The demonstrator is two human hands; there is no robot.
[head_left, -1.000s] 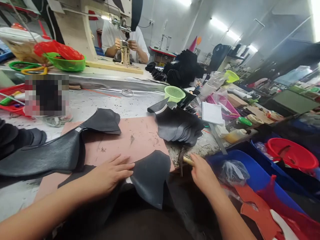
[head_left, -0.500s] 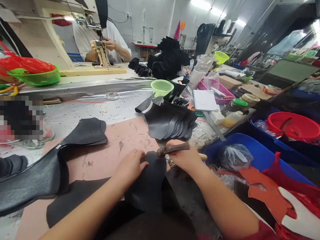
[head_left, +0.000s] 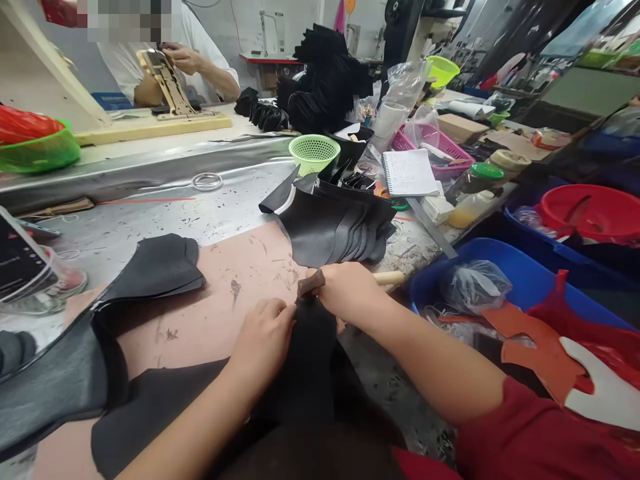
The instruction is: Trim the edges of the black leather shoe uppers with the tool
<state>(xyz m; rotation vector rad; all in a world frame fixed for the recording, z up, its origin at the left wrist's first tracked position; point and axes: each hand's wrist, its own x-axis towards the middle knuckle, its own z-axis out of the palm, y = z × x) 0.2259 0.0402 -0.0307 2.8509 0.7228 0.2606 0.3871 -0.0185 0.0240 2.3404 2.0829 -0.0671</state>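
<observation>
My right hand (head_left: 350, 290) is closed around a hammer (head_left: 311, 284), its dark head over the near edge of the pink board and its pale wooden handle sticking out to the right. Beneath the hammer head is a black leather piece (head_left: 313, 353), hanging down over the table edge toward me. My left hand (head_left: 265, 333) pinches the left side of that piece, close beside the hammer head. Another flat black piece (head_left: 160, 400) lies under my left forearm. The pink board (head_left: 240, 267) bears scuffs and dark marks.
Folded black pieces (head_left: 155, 270) lie on the left, and a fanned stack of black pieces (head_left: 335, 227) stands behind the board. Beyond are a green basket (head_left: 314, 155) and a notebook (head_left: 407, 173). Blue tubs (head_left: 463, 260) stand right. Across the table a person's hands (head_left: 185, 59) work at a machine.
My right hand has shifted left and up, and the hammer has turned, with its head now nearer my left hand. The leather's top edge has moved slightly. The whole view has tilted down.
</observation>
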